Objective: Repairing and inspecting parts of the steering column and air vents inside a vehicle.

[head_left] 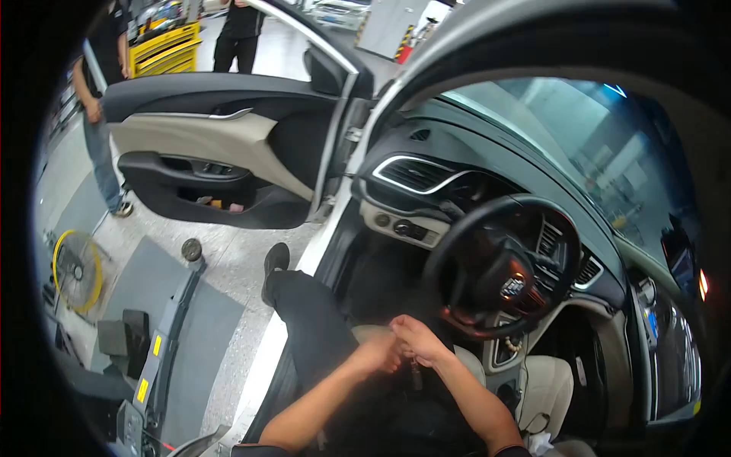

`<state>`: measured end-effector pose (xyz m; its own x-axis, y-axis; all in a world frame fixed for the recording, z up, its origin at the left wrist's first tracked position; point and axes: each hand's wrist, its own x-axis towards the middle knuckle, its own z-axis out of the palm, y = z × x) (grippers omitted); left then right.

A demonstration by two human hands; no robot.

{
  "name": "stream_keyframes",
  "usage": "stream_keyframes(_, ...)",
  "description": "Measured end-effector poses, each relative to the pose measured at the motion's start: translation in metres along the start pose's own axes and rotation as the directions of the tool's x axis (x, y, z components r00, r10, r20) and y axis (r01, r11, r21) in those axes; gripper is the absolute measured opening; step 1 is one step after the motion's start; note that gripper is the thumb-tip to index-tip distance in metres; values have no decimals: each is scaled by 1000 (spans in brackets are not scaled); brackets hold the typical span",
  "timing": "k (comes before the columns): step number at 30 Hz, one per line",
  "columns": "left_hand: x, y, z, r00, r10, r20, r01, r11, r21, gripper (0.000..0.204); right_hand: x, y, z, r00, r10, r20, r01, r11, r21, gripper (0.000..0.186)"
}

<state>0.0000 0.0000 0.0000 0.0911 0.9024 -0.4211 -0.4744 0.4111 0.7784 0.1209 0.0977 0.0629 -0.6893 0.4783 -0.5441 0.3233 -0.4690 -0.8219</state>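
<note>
My left hand [379, 353] and my right hand [415, 340] meet in front of my lap, fingers bent and close together, the left slightly blurred. My right thumb and finger pinch something hidden, and a small dark dangling object [416, 376] hangs below them, too blurred to name. The steering wheel [438, 255] is above and to the right of my hands. My dark-clad leg [301, 305] reaches out over the white door sill [257, 373].
The open car door [198, 137] is at upper left, with two people [103, 99] [236, 46] beyond it and a yellow tool cart [160, 53]. A yellow fan [80, 266] and a lift arm [164, 346] lie on the left. A beige seat [548, 377] is at right.
</note>
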Motion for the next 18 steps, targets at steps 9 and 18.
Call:
stream_keyframes(9, 50, -2, 35, 995, 12, 97, -3, 995, -101, 47, -28, 6, -30, 970, -153, -188, 157, 988, 5, 13)
stream_keyframes(18, 30, -23, -4, 999, 38, 36, -39, 998, 40, 17, -6, 37, -16, 1000, -8, 3, 9, 998, -60, 33)
